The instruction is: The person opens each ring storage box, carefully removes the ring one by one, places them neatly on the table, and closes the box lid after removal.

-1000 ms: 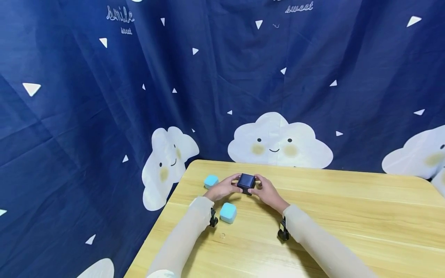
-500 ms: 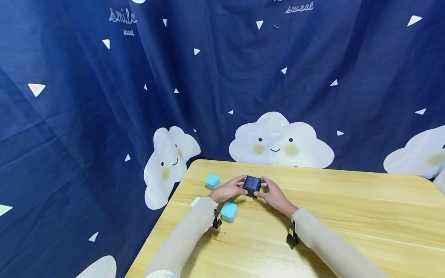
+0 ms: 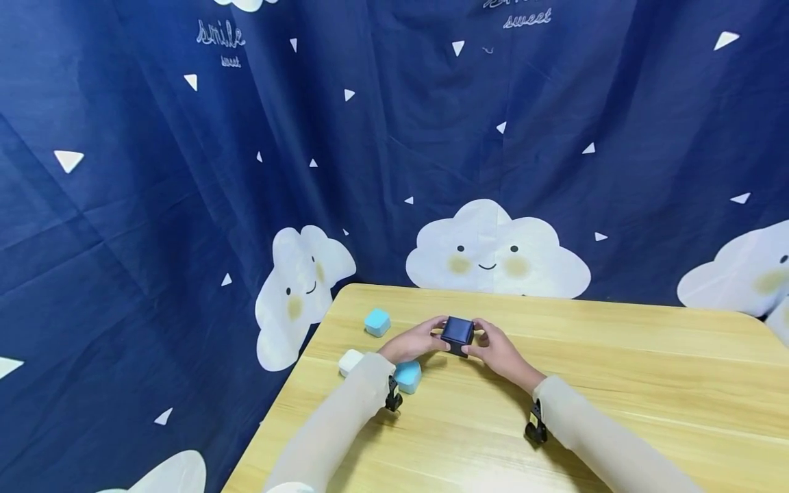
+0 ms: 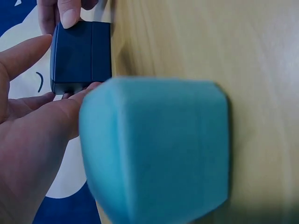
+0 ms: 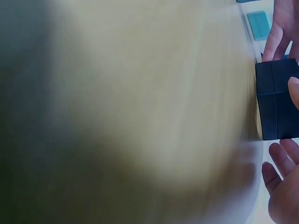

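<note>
A small dark blue jewelry box [image 3: 457, 331] with a shiny top stands closed between the two hands, over the far middle of the table. My left hand [image 3: 416, 342] holds its left side, thumb toward me and fingers behind. From the right, my right hand [image 3: 504, 356] grips the opposite side in the same way. A seam runs round the dark box [image 4: 77, 56] in the left wrist view, where the right thumb presses its face. Beside my left wrist sits a light blue box [image 3: 408, 378], partly covered by the sleeve; that light blue box [image 4: 159, 149] looms large in the left wrist view.
Another light blue box [image 3: 377, 322] stands at the table's far left. A white box [image 3: 350, 362] lies by the left forearm, partly hidden by it. Behind the wooden table [image 3: 616, 356] hangs a dark blue curtain [image 3: 431, 137] with clouds and triangles.
Both hands have moved right and slightly toward me with the dark blue jewelry box between them. The white box has come into sight beside the left forearm, and the sleeve now covers part of the nearer light blue box.
</note>
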### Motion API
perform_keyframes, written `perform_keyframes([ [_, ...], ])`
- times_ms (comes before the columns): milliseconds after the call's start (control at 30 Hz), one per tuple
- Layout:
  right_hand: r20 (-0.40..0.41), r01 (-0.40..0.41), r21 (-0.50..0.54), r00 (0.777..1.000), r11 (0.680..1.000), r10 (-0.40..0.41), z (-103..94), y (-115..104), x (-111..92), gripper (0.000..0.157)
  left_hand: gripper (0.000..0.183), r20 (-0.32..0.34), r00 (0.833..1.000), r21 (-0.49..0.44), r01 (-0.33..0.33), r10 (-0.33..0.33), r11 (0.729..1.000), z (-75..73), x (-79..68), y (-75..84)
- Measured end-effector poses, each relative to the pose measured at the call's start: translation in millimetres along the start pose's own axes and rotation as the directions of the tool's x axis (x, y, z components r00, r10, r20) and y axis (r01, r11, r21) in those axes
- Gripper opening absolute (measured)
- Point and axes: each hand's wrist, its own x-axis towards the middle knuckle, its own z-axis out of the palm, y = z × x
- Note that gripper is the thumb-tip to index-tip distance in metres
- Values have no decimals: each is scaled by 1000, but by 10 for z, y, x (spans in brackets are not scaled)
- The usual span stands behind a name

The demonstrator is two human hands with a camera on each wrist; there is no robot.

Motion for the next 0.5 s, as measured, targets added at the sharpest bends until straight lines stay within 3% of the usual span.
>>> perform_keyframes([
  [167,4,12,-2,1000,1000,-12,-28,25,-64,61,76,12,1000,-46,-4,5,999,77,-37,-3],
  [500,10,43,-14,999,999,-43,-107,33,-212,64,80,22,1000,-7,-10,10,1000,225,-105,46],
])
